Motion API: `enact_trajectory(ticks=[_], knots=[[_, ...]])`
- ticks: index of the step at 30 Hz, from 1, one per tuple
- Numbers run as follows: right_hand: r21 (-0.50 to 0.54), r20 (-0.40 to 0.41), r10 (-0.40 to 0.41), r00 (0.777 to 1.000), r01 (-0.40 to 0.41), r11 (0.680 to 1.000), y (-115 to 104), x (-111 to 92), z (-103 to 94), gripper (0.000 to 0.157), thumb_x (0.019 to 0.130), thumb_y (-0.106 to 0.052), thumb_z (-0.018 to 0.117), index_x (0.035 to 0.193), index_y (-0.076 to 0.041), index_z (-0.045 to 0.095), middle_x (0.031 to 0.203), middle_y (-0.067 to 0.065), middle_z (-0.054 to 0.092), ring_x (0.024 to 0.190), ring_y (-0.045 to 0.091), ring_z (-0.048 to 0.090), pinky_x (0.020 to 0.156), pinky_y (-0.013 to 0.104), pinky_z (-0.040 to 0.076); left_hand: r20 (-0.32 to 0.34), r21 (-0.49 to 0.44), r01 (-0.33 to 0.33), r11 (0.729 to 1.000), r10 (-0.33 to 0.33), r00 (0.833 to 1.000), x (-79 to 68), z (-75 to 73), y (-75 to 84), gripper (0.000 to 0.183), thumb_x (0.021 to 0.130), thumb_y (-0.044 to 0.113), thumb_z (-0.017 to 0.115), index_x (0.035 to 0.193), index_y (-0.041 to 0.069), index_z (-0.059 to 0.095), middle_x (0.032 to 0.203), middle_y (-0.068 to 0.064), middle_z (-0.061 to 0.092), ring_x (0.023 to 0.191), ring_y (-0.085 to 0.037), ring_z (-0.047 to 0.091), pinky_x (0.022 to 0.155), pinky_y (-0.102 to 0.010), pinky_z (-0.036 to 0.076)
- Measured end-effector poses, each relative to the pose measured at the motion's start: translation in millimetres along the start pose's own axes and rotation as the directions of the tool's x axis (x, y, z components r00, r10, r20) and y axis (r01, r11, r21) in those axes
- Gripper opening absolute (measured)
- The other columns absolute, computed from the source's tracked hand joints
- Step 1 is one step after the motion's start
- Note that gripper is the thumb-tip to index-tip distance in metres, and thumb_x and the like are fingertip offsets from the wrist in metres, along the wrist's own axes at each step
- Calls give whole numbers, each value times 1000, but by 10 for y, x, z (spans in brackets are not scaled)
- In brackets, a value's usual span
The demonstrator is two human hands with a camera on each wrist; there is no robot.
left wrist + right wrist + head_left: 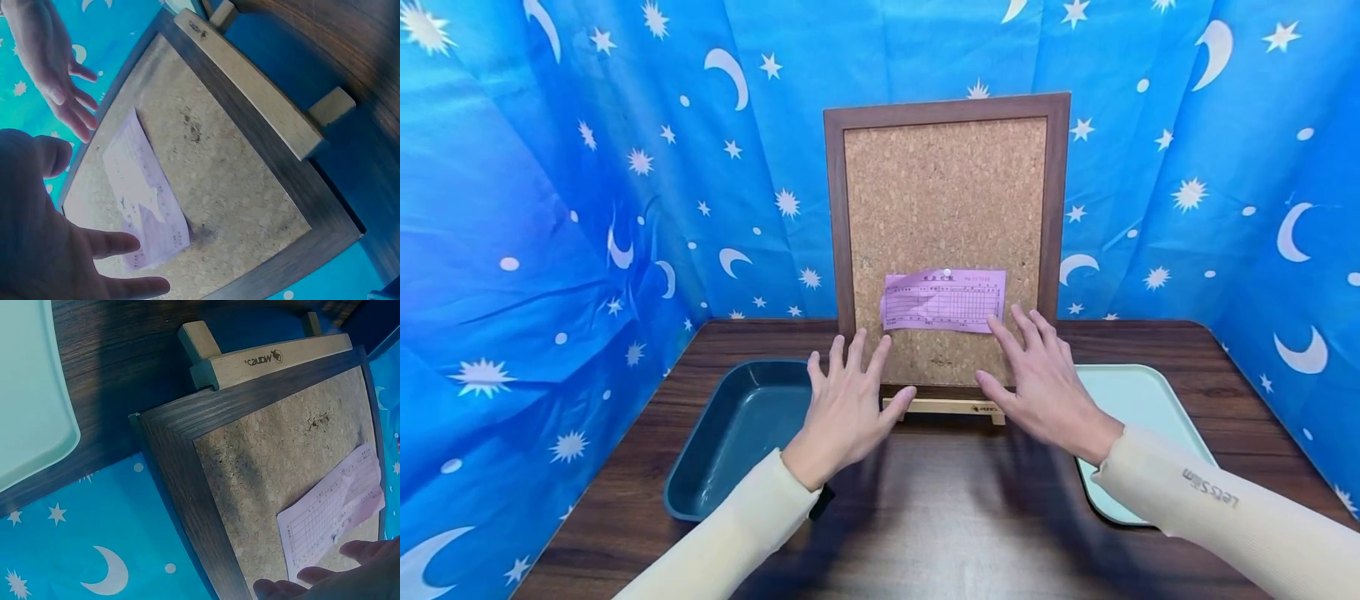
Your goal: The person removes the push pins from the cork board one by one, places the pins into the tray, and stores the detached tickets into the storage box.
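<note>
A framed cork board [946, 200] stands upright on a small wooden easel [943, 407]. Low on the cork hangs a pink printed slip [943, 302], fixed at its top middle by a white pushpin [947, 272]. My left hand [848, 407] spreads its fingers in front of the board's lower left and holds nothing. On the other side, my right hand [1043, 379] is likewise spread, its fingertips overlapping the slip's lower right corner in the head view; whether they touch it I cannot tell. The left wrist view shows the slip [145, 194] curling off the cork.
To the left lies a dark teal tray [730, 442], partly behind my left hand. A pale mint tray [1138, 400] sits at the right, under my right forearm. Blue star-and-moon cloth [760, 167] encloses the dark wooden table [940, 525] at the back and sides.
</note>
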State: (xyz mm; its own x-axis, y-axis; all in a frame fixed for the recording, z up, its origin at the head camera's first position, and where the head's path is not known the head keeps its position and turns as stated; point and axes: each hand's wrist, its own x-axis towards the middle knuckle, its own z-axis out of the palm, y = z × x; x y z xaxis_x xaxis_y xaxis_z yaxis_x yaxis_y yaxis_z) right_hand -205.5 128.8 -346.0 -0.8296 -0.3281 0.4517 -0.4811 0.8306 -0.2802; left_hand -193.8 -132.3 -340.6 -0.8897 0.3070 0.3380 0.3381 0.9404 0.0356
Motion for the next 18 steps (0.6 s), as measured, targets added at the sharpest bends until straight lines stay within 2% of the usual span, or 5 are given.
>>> enact_trajectory(ticks=[6, 11, 18], knots=[[23, -26, 2, 1000, -1, 1000, 0, 72, 22, 69, 91, -43, 55, 146, -8, 34, 148, 23, 24, 134, 42, 18, 95, 61, 24, -38, -24, 9, 1000, -10, 999, 111, -12, -55, 67, 93, 55, 42, 143, 11, 38, 137, -18, 40, 123, -39, 31, 94, -63, 18], [34, -53, -5, 999, 7, 999, 4, 124, 29, 68, 90, -41, 57, 145, -6, 35, 147, 24, 26, 131, 42, 21, 92, 60, 27, -33, -99, 20, 995, -24, 999, 216, -47, -108, 59, 92, 44, 54, 138, 9, 42, 130, -15, 44, 114, -35, 36, 87, -56, 25], [60, -87, -30, 996, 35, 998, -10, 219, 53, 66, 88, -35, 60, 142, -5, 37, 144, 25, 29, 129, 43, 25, 91, 61, 28, -25, -163, 68, 984, -73, 997, 346, -73, -172, 55, 91, 37, 59, 134, 4, 46, 121, -15, 50, 106, -31, 38, 80, -48, 28]])
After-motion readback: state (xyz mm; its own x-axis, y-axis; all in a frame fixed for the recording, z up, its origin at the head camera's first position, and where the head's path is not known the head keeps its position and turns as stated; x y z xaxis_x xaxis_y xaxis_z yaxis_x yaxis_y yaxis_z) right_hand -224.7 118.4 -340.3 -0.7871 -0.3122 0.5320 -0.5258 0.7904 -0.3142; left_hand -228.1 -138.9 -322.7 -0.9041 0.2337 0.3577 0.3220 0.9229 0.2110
